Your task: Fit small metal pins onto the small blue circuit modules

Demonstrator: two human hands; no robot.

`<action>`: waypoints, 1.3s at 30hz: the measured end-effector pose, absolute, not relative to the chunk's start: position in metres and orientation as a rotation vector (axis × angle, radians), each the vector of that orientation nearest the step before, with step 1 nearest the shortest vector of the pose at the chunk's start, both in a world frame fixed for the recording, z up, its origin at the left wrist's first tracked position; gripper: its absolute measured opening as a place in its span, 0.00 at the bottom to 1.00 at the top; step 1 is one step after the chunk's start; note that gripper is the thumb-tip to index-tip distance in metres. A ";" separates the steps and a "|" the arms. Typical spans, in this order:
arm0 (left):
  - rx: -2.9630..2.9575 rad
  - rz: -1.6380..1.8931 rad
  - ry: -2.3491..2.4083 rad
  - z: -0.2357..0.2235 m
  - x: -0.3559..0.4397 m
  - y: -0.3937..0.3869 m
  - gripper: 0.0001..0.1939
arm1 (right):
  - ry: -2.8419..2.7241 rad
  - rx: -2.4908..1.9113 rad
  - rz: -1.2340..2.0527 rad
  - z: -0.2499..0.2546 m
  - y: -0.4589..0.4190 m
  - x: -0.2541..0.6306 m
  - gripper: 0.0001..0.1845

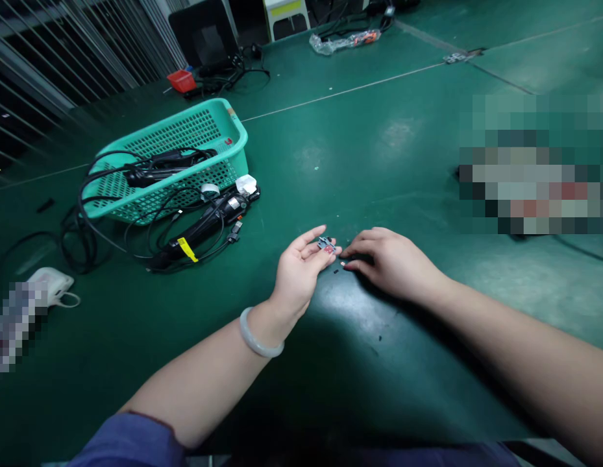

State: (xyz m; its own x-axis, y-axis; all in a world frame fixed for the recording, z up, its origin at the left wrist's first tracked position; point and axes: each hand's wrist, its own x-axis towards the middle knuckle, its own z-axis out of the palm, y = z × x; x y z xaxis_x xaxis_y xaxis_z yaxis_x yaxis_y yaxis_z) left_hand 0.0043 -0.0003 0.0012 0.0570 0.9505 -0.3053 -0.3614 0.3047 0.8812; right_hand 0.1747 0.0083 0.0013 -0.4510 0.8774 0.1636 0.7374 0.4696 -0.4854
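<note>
My left hand (pixel 301 266) lies palm up on the green table (pixel 379 149), fingers stretched out, with a small grey and red part (pixel 326 246) resting on its fingertips. My right hand (pixel 386 259) rests palm down just to the right, its fingers curled and their tips close to that part and touching the table. A tiny dark piece (pixel 335 271) lies on the table between the two hands. A pale bangle (pixel 258 336) circles my left wrist.
A teal plastic basket (pixel 184 139) holding black cables stands at the left. A black power tool (pixel 204 224) with a yellow label and cord lies beside it. A white mask (pixel 55 285) lies at the far left, a red box (pixel 182 80) at the back.
</note>
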 end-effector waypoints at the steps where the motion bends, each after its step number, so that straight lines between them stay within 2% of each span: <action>1: 0.706 1.135 1.068 0.000 0.004 0.000 0.18 | -2.364 -1.352 0.443 0.000 0.008 0.173 0.08; 8: 0.682 1.157 1.072 -0.001 0.005 0.002 0.11 | -2.499 -1.311 0.198 -0.001 0.011 0.165 0.14; 12: 0.674 1.164 1.091 0.000 0.005 0.002 0.09 | -2.528 -1.307 0.172 0.000 0.010 0.164 0.13; 17: 0.682 1.184 1.092 0.001 0.006 0.002 0.07 | -2.497 -1.289 0.244 -0.002 0.010 0.164 0.10; 25: 0.739 1.204 1.109 -0.001 0.006 0.001 0.09 | -2.559 -1.294 0.146 -0.008 0.014 0.158 0.12; 28: 0.761 1.207 1.105 -0.003 0.005 0.001 0.10 | -2.503 -1.270 0.209 -0.007 0.015 0.163 0.11; 33: 0.836 1.157 1.060 -0.004 0.004 0.000 0.11 | -2.099 -1.132 0.434 0.005 0.015 0.173 0.09; 39: 0.873 1.009 0.903 -0.004 0.004 -0.002 0.12 | -2.024 -0.946 0.483 0.012 0.011 0.174 0.10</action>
